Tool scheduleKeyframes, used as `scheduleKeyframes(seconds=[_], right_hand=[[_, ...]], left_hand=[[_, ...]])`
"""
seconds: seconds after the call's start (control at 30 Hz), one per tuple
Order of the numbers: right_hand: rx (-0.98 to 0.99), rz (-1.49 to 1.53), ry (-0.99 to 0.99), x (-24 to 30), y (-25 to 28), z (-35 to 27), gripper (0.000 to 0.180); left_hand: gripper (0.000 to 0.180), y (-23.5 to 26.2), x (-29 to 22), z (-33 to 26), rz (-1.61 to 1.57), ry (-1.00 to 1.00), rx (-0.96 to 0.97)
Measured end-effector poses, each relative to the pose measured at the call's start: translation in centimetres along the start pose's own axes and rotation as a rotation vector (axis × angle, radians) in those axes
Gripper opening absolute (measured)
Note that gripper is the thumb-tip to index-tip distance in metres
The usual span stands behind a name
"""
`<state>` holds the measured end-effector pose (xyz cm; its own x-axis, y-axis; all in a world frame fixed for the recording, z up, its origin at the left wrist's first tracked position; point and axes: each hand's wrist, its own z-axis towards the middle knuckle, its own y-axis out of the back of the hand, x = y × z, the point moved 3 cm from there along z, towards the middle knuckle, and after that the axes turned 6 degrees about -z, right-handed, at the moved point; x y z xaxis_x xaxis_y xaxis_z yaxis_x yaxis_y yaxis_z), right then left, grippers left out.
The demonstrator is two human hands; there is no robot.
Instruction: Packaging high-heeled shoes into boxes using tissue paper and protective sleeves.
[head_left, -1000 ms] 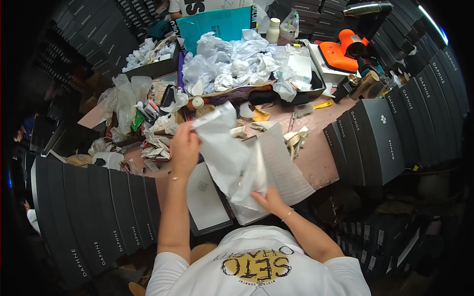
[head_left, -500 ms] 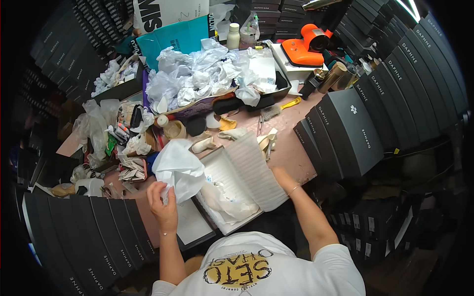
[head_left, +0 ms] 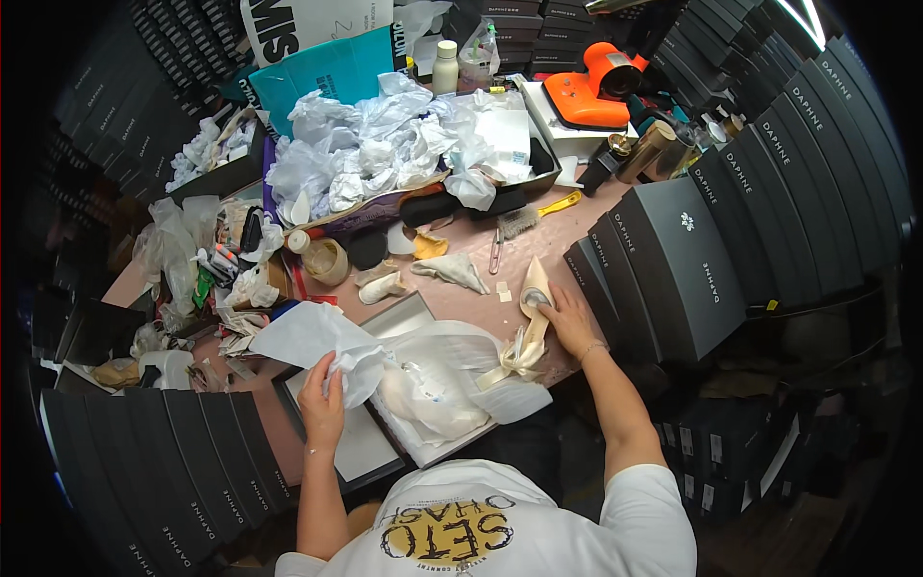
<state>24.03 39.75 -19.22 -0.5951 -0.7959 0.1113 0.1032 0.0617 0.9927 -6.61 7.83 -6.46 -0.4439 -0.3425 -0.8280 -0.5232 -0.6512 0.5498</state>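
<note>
My left hand (head_left: 322,396) pinches a sheet of white tissue paper (head_left: 312,337) over the left side of an open shoe box (head_left: 411,310). To the right of the box, my right hand (head_left: 571,325) grips a cream pointed shoe (head_left: 537,277) with a bow at its back; the thumb is at the shoe's opening. Inside the box lies a pale wrapped bundle (head_left: 433,399), its contents mostly hidden. A thin translucent foam sheet (head_left: 524,402) spreads over the box's right edge, beneath the bow. Under the tissue on the left is a white-lined box part (head_left: 370,447).
Crumpled white paper (head_left: 365,144) fills a bin at the back. Pale cloths (head_left: 452,272), a yellow-handled brush (head_left: 538,213) and a jar (head_left: 325,260) lie on the pink table. Stacked dark shoe boxes (head_left: 663,269) flank both sides; an orange device (head_left: 596,91) stands far right.
My right hand has left the foam sheet, which now lies spread out, and has taken hold of the cream shoe. My left hand has stayed on the tissue, which has shifted left.
</note>
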Motion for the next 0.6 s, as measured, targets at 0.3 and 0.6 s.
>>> scheduleKeyframes(seconds=[0.3,0.6], right_hand=[[0.216,0.648,-0.22,3.7,7.9,-4.6,0.08],[-0.282,1.158,-0.742,3.7,6.5,-5.7,0.032]], left_hand=[[0.051,0.9,1.8,-2.1,-0.101,0.129,0.059],[0.012,5.2,1.1,-0.1,0.056,-0.207,-0.294]])
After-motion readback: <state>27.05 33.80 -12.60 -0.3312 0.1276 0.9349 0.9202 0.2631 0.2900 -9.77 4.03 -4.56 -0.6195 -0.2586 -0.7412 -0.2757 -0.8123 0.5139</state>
